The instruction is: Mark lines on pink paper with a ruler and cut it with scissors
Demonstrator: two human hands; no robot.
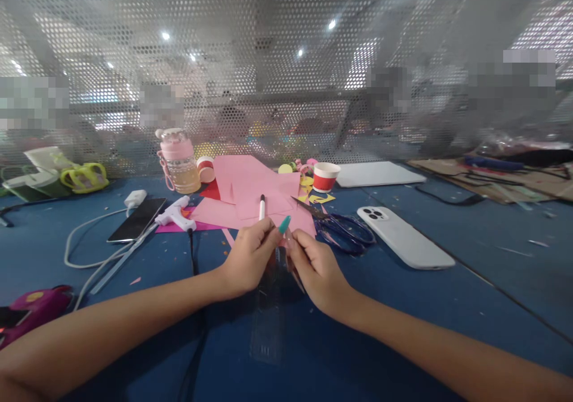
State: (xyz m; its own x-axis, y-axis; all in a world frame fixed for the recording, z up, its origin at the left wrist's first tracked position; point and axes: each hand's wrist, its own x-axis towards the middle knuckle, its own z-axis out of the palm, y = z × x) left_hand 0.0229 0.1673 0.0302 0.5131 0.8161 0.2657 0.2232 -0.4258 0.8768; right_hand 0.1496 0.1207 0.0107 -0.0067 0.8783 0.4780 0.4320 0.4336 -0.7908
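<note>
In the middle of the head view my left hand [251, 254] and my right hand [317, 271] meet, fingertips pinched close together. A small pink piece seems to sit between them, mostly hidden by the fingers. Behind them lie pink paper sheets [250, 181] and a white marker with a black tip [262, 208]. A clear ruler [267, 330] lies on the blue table under my hands. Blue-handled scissors [347, 232] rest just right of the paper.
Glue gun [176, 213], black phone [136, 220] and cable lie left; a bottle [179, 166] stands behind. At right are a white phone [405, 238], paper cup [326, 178], white tablet-like slab [380, 174] and cardboard [492, 178]. A perforated metal panel [268, 62] stands behind the table.
</note>
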